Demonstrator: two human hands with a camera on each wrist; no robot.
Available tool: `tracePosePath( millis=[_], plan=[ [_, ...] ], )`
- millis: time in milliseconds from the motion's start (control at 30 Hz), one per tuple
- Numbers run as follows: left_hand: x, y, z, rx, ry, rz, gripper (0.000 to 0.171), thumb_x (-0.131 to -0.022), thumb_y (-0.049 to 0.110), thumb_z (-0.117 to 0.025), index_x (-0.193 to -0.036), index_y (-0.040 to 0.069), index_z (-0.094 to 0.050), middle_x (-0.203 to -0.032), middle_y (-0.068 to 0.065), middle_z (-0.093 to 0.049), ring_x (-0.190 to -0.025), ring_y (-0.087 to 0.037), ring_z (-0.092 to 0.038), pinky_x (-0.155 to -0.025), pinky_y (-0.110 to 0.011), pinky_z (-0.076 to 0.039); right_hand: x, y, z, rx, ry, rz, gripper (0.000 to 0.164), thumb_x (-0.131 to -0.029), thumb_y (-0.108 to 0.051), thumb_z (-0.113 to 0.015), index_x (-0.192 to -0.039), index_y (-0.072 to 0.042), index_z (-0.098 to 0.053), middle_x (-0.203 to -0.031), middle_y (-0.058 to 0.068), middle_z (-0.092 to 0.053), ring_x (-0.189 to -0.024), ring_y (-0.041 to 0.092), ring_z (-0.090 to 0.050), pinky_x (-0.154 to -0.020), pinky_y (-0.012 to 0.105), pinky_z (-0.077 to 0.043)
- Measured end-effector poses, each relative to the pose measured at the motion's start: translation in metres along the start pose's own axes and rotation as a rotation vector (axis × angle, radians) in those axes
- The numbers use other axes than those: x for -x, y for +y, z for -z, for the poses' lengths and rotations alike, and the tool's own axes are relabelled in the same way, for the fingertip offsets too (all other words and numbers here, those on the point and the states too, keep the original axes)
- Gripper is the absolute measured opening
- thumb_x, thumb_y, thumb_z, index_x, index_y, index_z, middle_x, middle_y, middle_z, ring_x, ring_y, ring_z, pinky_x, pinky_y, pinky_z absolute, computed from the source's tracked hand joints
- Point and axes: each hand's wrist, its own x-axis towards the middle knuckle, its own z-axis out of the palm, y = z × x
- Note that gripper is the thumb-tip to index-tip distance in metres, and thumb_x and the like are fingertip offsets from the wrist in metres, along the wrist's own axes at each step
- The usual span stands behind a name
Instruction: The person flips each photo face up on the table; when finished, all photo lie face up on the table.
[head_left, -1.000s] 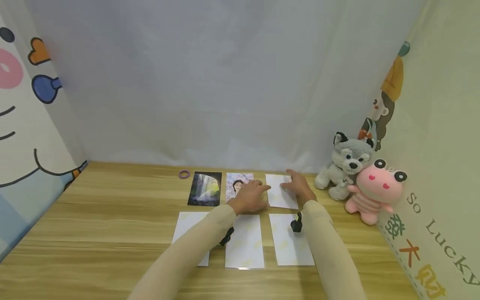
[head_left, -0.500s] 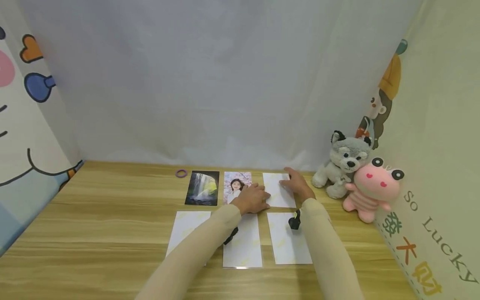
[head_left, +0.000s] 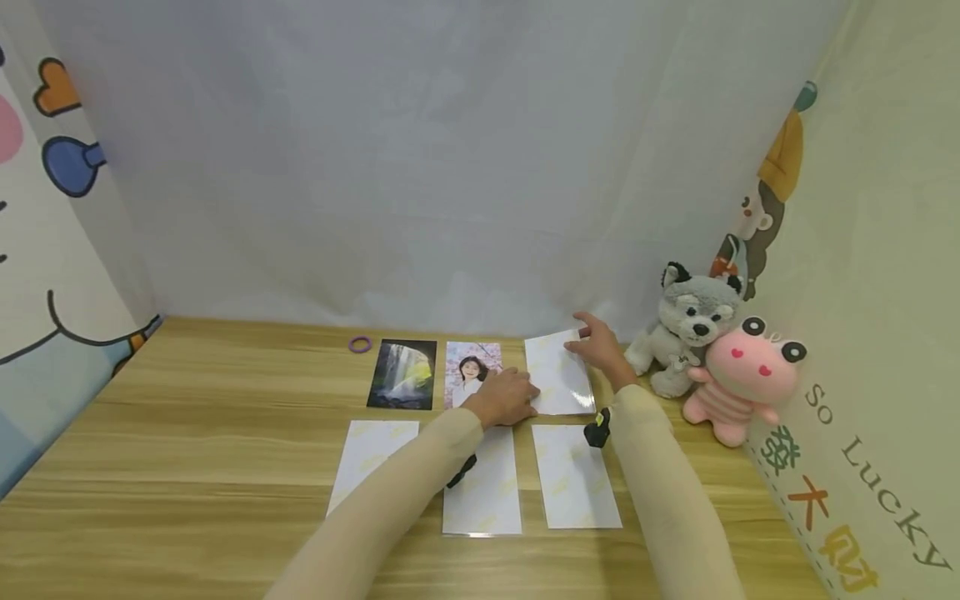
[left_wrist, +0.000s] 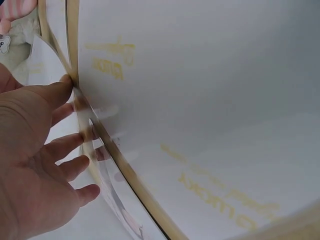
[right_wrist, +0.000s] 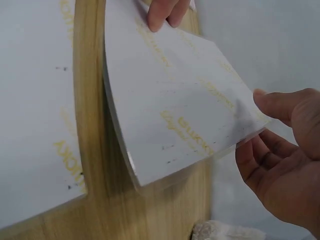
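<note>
A face-down photo (head_left: 555, 375) with a white back and faint yellow lettering lies at the back right of the photo rows. My right hand (head_left: 602, 350) pinches its far right corner between thumb and fingers, and in the right wrist view that side of the photo (right_wrist: 185, 105) is bent up off the table. My left hand (head_left: 501, 398) rests at the photo's near left edge, its fingertips (right_wrist: 159, 17) on the white back. Beneath and beside the left hand is a portrait photo (head_left: 471, 367), partly covered. Left of that lies a waterfall photo (head_left: 402, 373).
Three more white-backed photos form the front row: left (head_left: 371, 454), middle (head_left: 483, 492) and right (head_left: 576, 479). A purple ring (head_left: 360, 344) lies at the back left. A grey plush dog (head_left: 686, 325) and a pink plush toy (head_left: 750, 375) sit right of my right hand.
My right hand has raised the far right corner of the face-down photo, which lay flat before. The left hand has settled slightly lower, with its fingertips at the photo's edge.
</note>
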Motion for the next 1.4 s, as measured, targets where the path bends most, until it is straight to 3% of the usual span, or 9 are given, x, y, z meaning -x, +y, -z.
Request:
tracePosePath(
  millis=[67, 200, 367, 567, 767, 867, 967, 1133, 1400],
  plan=[
    [-0.001, 0.001, 0.001, -0.004, -0.007, 0.005, 0.039, -0.099, 0.042, -0.059, -0.134, 0.027, -0.065, -0.134, -0.001, -0.061, -0.128, -0.022, -0.053, -0.106, -0.049, -0.045, -0.001, -0.004, 0.003, 0.057, -0.014, 0.021, 0.06, -0.095, -0.009, -0.063, -0.15, -0.001, -0.039, -0.121, 0.031, -0.057, -0.089, 0.034, -0.062, -0.072, 0.036, -0.054],
    [-0.001, 0.003, 0.002, -0.006, -0.026, 0.029, 0.041, -0.099, 0.042, -0.058, -0.137, 0.028, -0.062, -0.143, 0.0, -0.057, -0.134, -0.022, -0.05, -0.109, -0.05, -0.043, -0.003, -0.011, 0.008, 0.122, -0.043, 0.053, 0.047, -0.095, -0.005, -0.061, -0.141, 0.001, -0.051, -0.091, 0.014, -0.052, -0.065, 0.015, -0.047, -0.059, 0.026, -0.046],
    [-0.002, 0.004, 0.002, -0.005, -0.036, 0.043, 0.041, -0.1, 0.041, -0.058, -0.139, 0.029, -0.061, -0.149, 0.0, -0.052, -0.138, -0.021, -0.046, -0.111, -0.05, -0.041, -0.001, -0.016, 0.013, 0.13, -0.04, 0.07, 0.038, -0.093, 0.0, -0.061, -0.131, 0.003, -0.059, -0.078, 0.004, -0.047, -0.06, 0.012, -0.041, -0.054, 0.023, -0.043],
    [-0.001, 0.004, 0.004, -0.008, -0.028, 0.042, 0.042, -0.099, 0.042, -0.059, -0.139, 0.028, -0.061, -0.147, 0.0, -0.054, -0.135, -0.021, -0.047, -0.109, -0.048, -0.043, 0.002, -0.019, 0.013, 0.095, -0.036, 0.086, 0.039, -0.093, 0.0, -0.06, -0.132, 0.003, -0.059, -0.066, 0.0, -0.042, -0.052, 0.01, -0.035, -0.051, 0.025, -0.036],
    [0.001, 0.005, 0.007, 0.036, -0.012, -0.007, 0.046, -0.097, 0.045, -0.061, -0.138, 0.023, -0.062, -0.141, -0.002, -0.058, -0.131, -0.022, -0.051, -0.103, -0.045, -0.049, 0.004, -0.024, 0.017, 0.111, -0.022, 0.116, 0.039, -0.095, -0.002, -0.06, -0.134, 0.002, -0.059, -0.065, 0.0, -0.043, -0.051, 0.01, -0.034, -0.05, 0.026, -0.033],
    [0.002, 0.003, 0.009, 0.072, 0.027, -0.041, 0.048, -0.097, 0.048, -0.061, -0.135, 0.019, -0.063, -0.137, -0.004, -0.061, -0.126, -0.022, -0.056, -0.099, -0.042, -0.052, 0.007, -0.029, 0.021, 0.092, -0.006, 0.137, 0.039, -0.096, -0.003, -0.06, -0.135, 0.001, -0.058, -0.07, 0.007, -0.054, -0.052, 0.012, -0.038, -0.051, 0.027, -0.035],
    [0.003, 0.002, 0.01, 0.145, 0.088, -0.047, 0.051, -0.096, 0.048, -0.062, -0.135, 0.015, -0.063, -0.142, -0.008, -0.058, -0.131, -0.024, -0.055, -0.105, -0.04, -0.049, 0.01, -0.035, 0.026, 0.037, 0.013, 0.143, 0.039, -0.097, -0.004, -0.059, -0.135, 0.001, -0.058, -0.083, 0.015, -0.063, -0.057, 0.013, -0.046, -0.054, 0.028, -0.04],
    [0.004, 0.001, 0.008, 0.28, 0.203, -0.058, 0.059, -0.089, 0.052, -0.07, -0.133, 0.012, -0.063, -0.151, -0.012, -0.049, -0.139, -0.028, -0.047, -0.115, -0.039, -0.04, 0.016, -0.045, 0.033, -0.111, 0.001, 0.078, 0.042, -0.099, -0.005, -0.058, -0.14, 0.002, -0.053, -0.089, 0.012, -0.06, -0.068, 0.013, -0.055, -0.062, 0.025, -0.05],
    [0.008, 0.004, 0.006, 0.295, 0.39, -0.063, 0.055, -0.078, 0.056, -0.079, -0.113, 0.015, -0.066, -0.139, -0.009, -0.054, -0.121, -0.023, -0.056, -0.095, -0.036, -0.053, 0.022, -0.053, 0.036, -0.328, 0.002, 0.001, 0.042, -0.099, -0.003, -0.056, -0.141, 0.002, -0.051, -0.09, 0.005, -0.058, -0.074, 0.008, -0.062, -0.074, 0.029, -0.059]
  ],
)
